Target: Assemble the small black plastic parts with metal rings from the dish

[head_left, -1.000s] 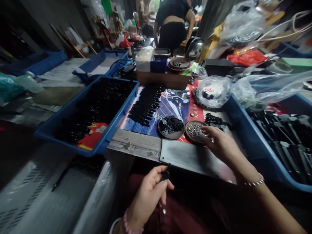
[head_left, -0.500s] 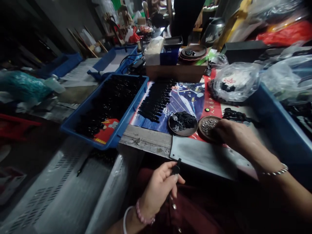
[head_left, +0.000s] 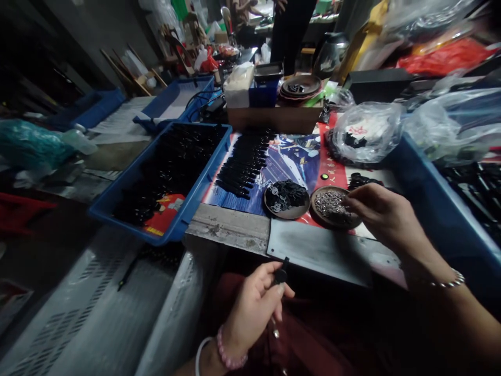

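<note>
My left hand (head_left: pixel 252 305) is closed on a slim black plastic part (head_left: pixel 282 272), held in front of the table edge. Its thumb and fingers hide much of it. My right hand (head_left: pixel 385 216) is pinched just above the right rim of a brown dish (head_left: pixel 340 224) filled with small shiny metal pieces (head_left: pixel 332 203). Anything between those fingertips is too small to make out. Left of that dish stands another dish (head_left: pixel 287 215), heaped with flat black pieces (head_left: pixel 289 196).
Slender black pieces (head_left: pixel 245 164) lie in a row beside a blue tray (head_left: pixel 180 230) full of similar ones. A pale board (head_left: pixel 313 253) lies along the table's front edge. At right stand a clear plastic bag (head_left: pixel 368 130) and a blue bin (head_left: pixel 434 183). A person (head_left: pixel 291 36) stands behind.
My right hand has lifted slightly and drawn back from the metal pieces, uncovering more of the dish. My left hand still holds the black part. The view has shifted a little to the right.
</note>
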Available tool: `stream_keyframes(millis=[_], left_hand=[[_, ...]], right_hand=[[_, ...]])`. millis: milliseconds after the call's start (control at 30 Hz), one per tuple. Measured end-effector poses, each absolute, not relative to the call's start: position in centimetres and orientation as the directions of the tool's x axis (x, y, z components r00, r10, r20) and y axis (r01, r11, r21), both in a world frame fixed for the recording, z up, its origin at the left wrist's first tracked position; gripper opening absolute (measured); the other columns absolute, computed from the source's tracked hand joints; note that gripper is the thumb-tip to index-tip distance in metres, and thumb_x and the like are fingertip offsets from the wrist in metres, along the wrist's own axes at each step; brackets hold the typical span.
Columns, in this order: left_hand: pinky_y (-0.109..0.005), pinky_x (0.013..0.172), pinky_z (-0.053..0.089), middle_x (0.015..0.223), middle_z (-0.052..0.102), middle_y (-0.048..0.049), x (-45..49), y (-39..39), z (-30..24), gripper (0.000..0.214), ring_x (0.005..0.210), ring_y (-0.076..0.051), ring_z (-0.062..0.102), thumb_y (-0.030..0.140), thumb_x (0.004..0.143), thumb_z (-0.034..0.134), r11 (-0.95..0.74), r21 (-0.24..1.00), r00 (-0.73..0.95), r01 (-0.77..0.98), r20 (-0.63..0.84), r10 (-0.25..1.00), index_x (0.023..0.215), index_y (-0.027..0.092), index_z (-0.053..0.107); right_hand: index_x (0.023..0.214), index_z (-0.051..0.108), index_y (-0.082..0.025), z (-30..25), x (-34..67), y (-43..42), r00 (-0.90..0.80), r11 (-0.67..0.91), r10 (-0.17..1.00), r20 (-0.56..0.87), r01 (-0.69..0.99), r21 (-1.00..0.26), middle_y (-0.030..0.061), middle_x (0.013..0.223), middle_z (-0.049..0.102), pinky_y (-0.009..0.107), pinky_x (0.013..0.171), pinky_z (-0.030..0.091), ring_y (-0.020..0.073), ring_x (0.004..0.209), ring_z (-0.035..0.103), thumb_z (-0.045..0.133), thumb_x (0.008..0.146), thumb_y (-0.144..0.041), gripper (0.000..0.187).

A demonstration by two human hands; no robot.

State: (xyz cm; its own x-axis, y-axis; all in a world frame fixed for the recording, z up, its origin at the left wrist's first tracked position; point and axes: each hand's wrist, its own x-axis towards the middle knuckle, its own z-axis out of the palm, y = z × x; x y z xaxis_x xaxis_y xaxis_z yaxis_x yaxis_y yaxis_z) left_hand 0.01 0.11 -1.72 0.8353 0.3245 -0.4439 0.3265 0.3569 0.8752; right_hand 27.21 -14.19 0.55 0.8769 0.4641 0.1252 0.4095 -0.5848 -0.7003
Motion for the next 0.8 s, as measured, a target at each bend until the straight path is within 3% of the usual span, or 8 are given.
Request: stream_keyframes(millis=[100,267,433,567,700,800], left_hand=[[-0.017,0.047,0.036,0.086,0.071,-0.0054,0.1,0.0,-1.7,0.037,0.046,-0.004,0.048,0.025,0.091,0.057,0.361,0.873,0.832,0.328,-0.448,0.327,0.126,0.014,0.053],[-0.017,0.047,0.037,0.087,0.070,-0.0054,0.6,-0.3,-1.5,0.036,0.047,-0.004,0.048,0.024,0.091,0.055,0.335,0.876,0.836,0.348,-0.452,0.312,0.126,0.015,0.053],[-0.017,0.050,0.041,0.093,0.070,-0.0054,0.8,-0.8,-1.1,0.038,0.052,-0.005,0.049,0.018,0.092,0.051,0.242,0.900,0.853,0.363,-0.425,0.303,0.130,0.018,0.054],[-0.020,0.056,0.049,0.104,0.072,-0.0073,0.6,-1.2,-0.9,0.038,0.065,-0.011,0.062,0.015,0.091,0.049,0.075,0.921,0.858,0.382,-0.384,0.340,0.127,0.021,0.058],[-0.028,0.080,0.055,0.107,0.074,-0.0077,0.5,-1.4,-0.4,0.035,0.092,-0.020,0.070,0.012,0.090,0.050,-0.122,0.936,0.888,0.332,-0.266,0.375,0.121,0.020,0.062],[-0.031,0.089,0.054,0.110,0.074,-0.0072,0.2,-1.5,-0.3,0.039,0.100,-0.021,0.070,0.008,0.088,0.048,-0.243,0.915,0.896,0.323,-0.212,0.390,0.123,0.021,0.061]], right_hand=[[0.085,0.066,-0.019,1.4,25.0,-14.5,0.852,-0.405,0.503,0.146,0.382,-0.831,0.0042,0.077,0.068,0.027,0.063,0.051,0.0177,0.069,0.063,0.066,0.082,-0.038,0.019],[0.084,0.068,-0.021,1.7,18.8,-15.1,0.732,-0.201,0.682,-0.004,0.181,-0.963,0.0008,0.073,0.067,0.024,0.060,0.050,0.0163,0.066,0.061,0.071,0.083,-0.041,0.020],[0.086,0.063,-0.021,0.7,13.8,-14.9,0.563,-0.229,0.806,-0.185,0.008,-0.973,0.0016,0.078,0.065,0.026,0.063,0.050,0.0174,0.071,0.060,0.065,0.091,-0.041,0.021],[0.092,0.061,-0.022,0.3,12.2,-14.7,0.570,-0.238,0.805,-0.166,0.054,-0.970,0.0006,0.079,0.063,0.026,0.062,0.047,0.0169,0.070,0.057,0.064,0.092,-0.038,0.016],[0.100,0.058,-0.023,0.0,11.7,-14.6,0.592,-0.213,0.795,-0.130,0.071,-0.974,0.0009,0.086,0.063,0.026,0.065,0.047,0.0169,0.075,0.058,0.062,0.094,-0.034,0.013],[0.100,0.057,-0.024,-0.2,11.4,-14.4,0.587,-0.204,0.795,-0.154,0.019,-0.979,-0.0006,0.082,0.060,0.025,0.063,0.047,0.0161,0.073,0.056,0.062,0.094,-0.035,0.014]])
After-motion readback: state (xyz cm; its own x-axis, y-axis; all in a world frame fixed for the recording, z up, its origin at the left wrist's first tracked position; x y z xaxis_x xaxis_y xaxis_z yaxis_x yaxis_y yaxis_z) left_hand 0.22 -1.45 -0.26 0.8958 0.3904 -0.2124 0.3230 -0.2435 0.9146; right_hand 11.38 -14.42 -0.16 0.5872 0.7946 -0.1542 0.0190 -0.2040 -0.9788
